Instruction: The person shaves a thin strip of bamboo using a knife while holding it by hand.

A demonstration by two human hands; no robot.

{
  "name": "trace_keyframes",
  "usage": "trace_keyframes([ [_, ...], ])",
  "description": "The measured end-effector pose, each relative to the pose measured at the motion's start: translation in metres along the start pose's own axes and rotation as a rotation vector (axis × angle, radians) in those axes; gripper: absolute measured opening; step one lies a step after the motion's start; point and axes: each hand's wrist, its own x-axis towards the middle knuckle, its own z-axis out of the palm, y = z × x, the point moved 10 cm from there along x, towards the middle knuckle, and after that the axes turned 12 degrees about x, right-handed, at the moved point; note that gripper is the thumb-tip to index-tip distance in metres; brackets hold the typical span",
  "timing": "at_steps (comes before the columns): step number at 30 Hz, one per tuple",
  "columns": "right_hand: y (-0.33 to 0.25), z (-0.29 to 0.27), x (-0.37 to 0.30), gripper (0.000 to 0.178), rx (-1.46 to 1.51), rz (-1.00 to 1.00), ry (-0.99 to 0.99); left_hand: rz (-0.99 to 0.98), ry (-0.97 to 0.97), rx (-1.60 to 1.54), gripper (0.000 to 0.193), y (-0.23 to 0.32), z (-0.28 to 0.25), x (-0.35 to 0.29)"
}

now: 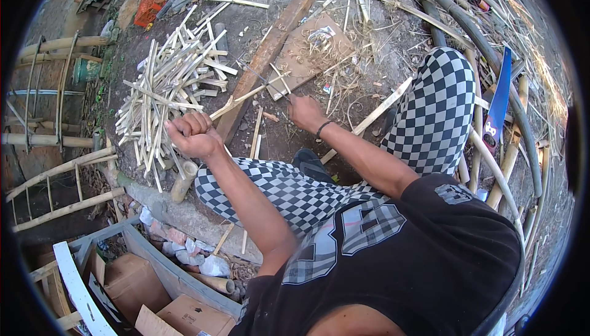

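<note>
My left hand is closed in a fist, palm side turned up, beside the heap of strips. From it a pale bamboo strip runs right and away, across a long wooden beam. My right hand is closed near the strip's far end, a dark band round its wrist. A thin, knife-like blade reaches from that hand across the strip; its handle is hidden in the fist. Beyond the right hand lies a brown board strewn with curly shavings. A big heap of split bamboo strips lies to the left.
A blue handsaw rests on bamboo poles at the right. An orange crate stands far left. Cardboard boxes sit in a grey wooden frame at the lower left. A bamboo piece lies by my left knee.
</note>
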Motion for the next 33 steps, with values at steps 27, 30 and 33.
trace_keyframes([
  [27, -0.03, -0.018, -0.007, 0.026, 0.024, -0.03, -0.006, 0.041, -0.146, -0.118, 0.047, 0.003, 0.016, -0.003],
  [30, -0.032, -0.013, 0.002, 0.025, 0.031, -0.108, -0.024, -0.02, -0.228, -0.119, 0.046, 0.001, 0.024, 0.0],
  [33, 0.017, -0.012, 0.022, 0.023, 0.117, 0.008, 0.1, -0.052, -0.268, -0.09, 0.046, -0.004, 0.03, 0.004],
])
